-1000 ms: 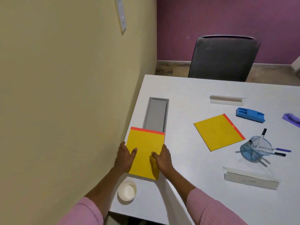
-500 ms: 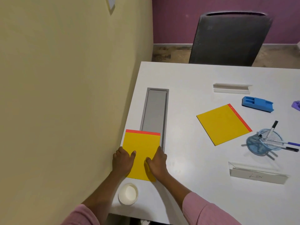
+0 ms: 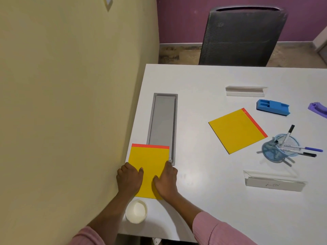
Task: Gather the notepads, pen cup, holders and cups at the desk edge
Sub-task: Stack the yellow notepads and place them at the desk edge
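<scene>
The near notepad [image 3: 149, 167] lies at the left edge of the table [image 3: 203, 200], close to the yellow wall [image 3: 70, 103]. Its red-bound far end overlaps the near end of the grey recessed tray [image 3: 163, 119]. A white cup [image 3: 136, 211] stands just nearer the person, by the corner — bare tabletop opens to the right.

The left hand [image 3: 129, 180] and right hand [image 3: 167, 181] flank the pad, each grip clamped on a side edge, thumb on top.

Well apart to the right lie a second notepad [image 3: 237, 130], the blue mesh pen cup [image 3: 279, 150], a clear holder [image 3: 274, 182] and a blue holder [image 3: 272, 107]. A dark chair [image 3: 242, 36] stands beyond the far edge.
</scene>
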Demonstrator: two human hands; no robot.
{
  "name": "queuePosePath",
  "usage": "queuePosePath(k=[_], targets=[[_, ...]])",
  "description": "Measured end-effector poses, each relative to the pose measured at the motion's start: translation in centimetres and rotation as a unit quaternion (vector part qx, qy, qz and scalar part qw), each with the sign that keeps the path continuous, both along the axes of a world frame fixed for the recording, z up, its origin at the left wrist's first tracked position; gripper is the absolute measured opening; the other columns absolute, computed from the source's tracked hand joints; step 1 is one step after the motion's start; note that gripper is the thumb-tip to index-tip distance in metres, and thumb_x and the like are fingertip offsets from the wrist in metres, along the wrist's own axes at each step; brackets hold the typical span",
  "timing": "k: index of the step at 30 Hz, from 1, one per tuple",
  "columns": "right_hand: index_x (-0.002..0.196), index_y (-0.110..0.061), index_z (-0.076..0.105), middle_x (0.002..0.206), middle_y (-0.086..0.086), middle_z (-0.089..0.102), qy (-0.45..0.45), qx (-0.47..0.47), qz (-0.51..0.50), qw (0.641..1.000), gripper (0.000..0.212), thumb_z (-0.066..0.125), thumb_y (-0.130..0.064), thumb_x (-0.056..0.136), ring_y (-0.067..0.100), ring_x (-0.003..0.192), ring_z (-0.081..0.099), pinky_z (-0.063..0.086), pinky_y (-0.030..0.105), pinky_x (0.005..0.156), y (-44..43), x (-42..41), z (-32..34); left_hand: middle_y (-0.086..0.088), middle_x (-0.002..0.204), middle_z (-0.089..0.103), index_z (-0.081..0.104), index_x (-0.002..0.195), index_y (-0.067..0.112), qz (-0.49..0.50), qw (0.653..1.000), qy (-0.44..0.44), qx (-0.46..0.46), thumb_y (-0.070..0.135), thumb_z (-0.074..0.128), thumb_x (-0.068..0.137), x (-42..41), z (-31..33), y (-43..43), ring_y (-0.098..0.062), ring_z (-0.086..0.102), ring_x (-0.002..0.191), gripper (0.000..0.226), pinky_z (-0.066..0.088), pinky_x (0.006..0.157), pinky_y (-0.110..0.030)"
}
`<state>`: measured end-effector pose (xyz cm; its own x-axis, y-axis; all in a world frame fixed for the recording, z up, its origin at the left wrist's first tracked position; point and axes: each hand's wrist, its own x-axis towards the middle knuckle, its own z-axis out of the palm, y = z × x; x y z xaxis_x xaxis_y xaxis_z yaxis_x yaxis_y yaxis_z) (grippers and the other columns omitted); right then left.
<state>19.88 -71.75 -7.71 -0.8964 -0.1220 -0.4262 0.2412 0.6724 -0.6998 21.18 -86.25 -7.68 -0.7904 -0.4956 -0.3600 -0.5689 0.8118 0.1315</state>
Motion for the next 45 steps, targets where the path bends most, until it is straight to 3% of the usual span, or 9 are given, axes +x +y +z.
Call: queuePosePath(k=[5,14,22,31,37,45], targets=[[0.14,-0.017,0.034,0.137,0.004,0.048,0.004,-0.007,-0.061,0.998,0.064,0.061,-0.027,0.083,0.026,0.13,0.038,0.032,0.043,0.108,1.0,-0.9,0.3,-0.019,0.113,0.057,0.049,0.113,0.002,-0.051,0.997,0.03,-0.046,0.052,0.05,0.09,-0.9,1.0,1.2,-0.034,0.053,0.102,0.055,0.045,0.083,-0.044],[0.147,-0.011,0.026,0.149,0.01,0.036,0.056,0.054,-0.15,0.986,0.074,0.063,-0.029,0.086,0.028,0.139,0.028,0.027,0.045,0.113,7.3,-7.0,1.6,-0.015,0.137,0.047,0.038,0.135,0.006,-0.197,0.976,0.094,-0.014,0.057,0.05,0.088,-9.3,3.9,8.0,-0.032,0.047,0.122,0.071,0.043,0.101,-0.042],[0.147,-0.012,0.028,0.153,0.009,0.033,0.084,0.118,-0.221,0.964,0.069,0.059,-0.03,0.089,0.029,0.143,0.024,0.028,0.046,0.113,14.7,-11.8,2.2,-0.021,0.136,0.044,0.038,0.132,0.001,-0.382,0.914,0.129,-0.048,0.056,0.044,0.088,-17.3,5.2,15.1,-0.035,0.048,0.111,0.071,0.044,0.089,-0.043],[0.147,-0.009,0.025,0.152,0.014,0.031,0.053,0.168,-0.282,0.943,0.071,0.058,-0.035,0.089,0.033,0.141,0.026,0.033,0.048,0.109,21.3,-14.3,0.9,-0.024,0.137,0.043,0.034,0.134,-0.002,-0.437,0.89,0.126,-0.028,0.055,0.047,0.088,-23.0,3.5,22.0,-0.04,0.044,0.12,0.074,0.042,0.091,-0.048],[0.147,-0.008,0.024,0.155,0.017,0.026,0.03,0.131,-0.333,0.933,0.074,0.06,-0.034,0.088,0.036,0.138,0.028,0.036,0.049,0.11,23.3,-15.7,0.2,-0.022,0.136,0.043,0.031,0.136,0.0,-0.434,0.896,0.09,-0.014,0.058,0.051,0.086,-25.2,1.7,25.0,-0.04,0.041,0.123,0.079,0.043,0.092,-0.049],[0.149,-0.012,0.02,0.146,0.016,0.04,-0.024,0.047,-0.448,0.892,0.08,0.061,-0.037,0.085,0.038,0.131,0.038,0.038,0.05,0.107,24.4,-17.6,0.1,-0.023,0.129,0.048,0.035,0.133,-0.001,-0.398,0.914,0.067,0.036,0.058,0.054,0.086,-27.6,-0.7,27.4,-0.042,0.047,0.116,0.078,0.041,0.092,-0.048]])
